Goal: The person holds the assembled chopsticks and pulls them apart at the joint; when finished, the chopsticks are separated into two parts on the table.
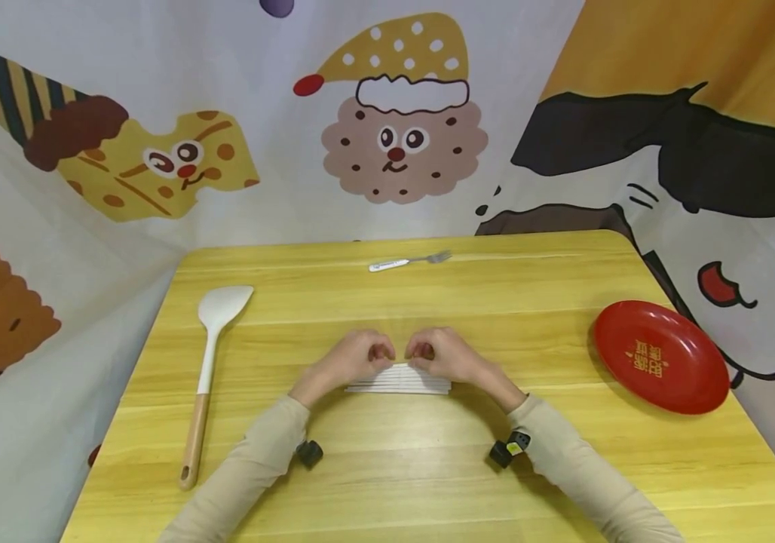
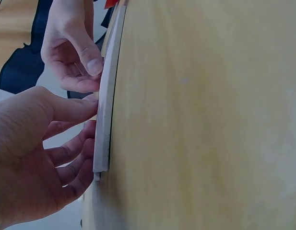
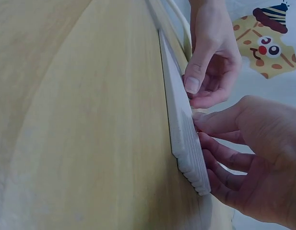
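A white sheet of paper (image 1: 399, 381), folded into narrow pleats, lies lengthwise across the middle of the table. Its stepped, zigzag end shows in the right wrist view, where the pleated paper (image 3: 181, 124) looks like a low ridge. My left hand (image 1: 358, 356) pinches the far edge left of centre, thumb on the near side and fingers curled behind. Close beside it, my right hand (image 1: 446, 354) pinches the same edge right of centre. Both thumbs are near each other at the middle of the strip; the fingertips behind the paper are partly hidden.
A white spatula (image 1: 209, 351) with a wooden handle lies at the left. Near the back edge is a small fork (image 1: 409, 262) with a white handle. A red oval plate (image 1: 693, 377) sits at the right edge. Behind the table (image 1: 387, 467) hangs a printed cartoon curtain (image 1: 279, 204).
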Available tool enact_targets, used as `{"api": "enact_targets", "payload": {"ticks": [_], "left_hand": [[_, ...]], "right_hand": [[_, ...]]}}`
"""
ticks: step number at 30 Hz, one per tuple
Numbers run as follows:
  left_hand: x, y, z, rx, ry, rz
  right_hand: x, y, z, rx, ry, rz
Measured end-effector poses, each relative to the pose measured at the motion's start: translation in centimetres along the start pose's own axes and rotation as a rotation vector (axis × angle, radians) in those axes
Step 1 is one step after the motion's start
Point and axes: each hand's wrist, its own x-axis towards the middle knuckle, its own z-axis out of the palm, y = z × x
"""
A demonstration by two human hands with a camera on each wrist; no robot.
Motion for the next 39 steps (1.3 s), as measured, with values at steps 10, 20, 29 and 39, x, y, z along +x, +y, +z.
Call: {"api": "enact_targets", "payload": {"ticks": [10,20,29,39], "left_hand": [[0.2,0.3,0.3,0.094,0.024,-0.031],[0.1,0.6,0.6,0.169,0.057,0.008],[0.0,1.1,0.2,0.111,0.148,0.040],[0.2,2.3,-0.9,0.116,0.330,0.092]], "right_hand": [[0.3,-0.1,0.3,-0.138,0.026,-0.112],[0.8,-0.1,0.0,-0.194,-0.029,-0.139],[1.2,-0.8,-1.3,-0.178,0.025,-0.161],[1.6,-2.2,-3.1,-0.098,0.119,-0.200]]}}
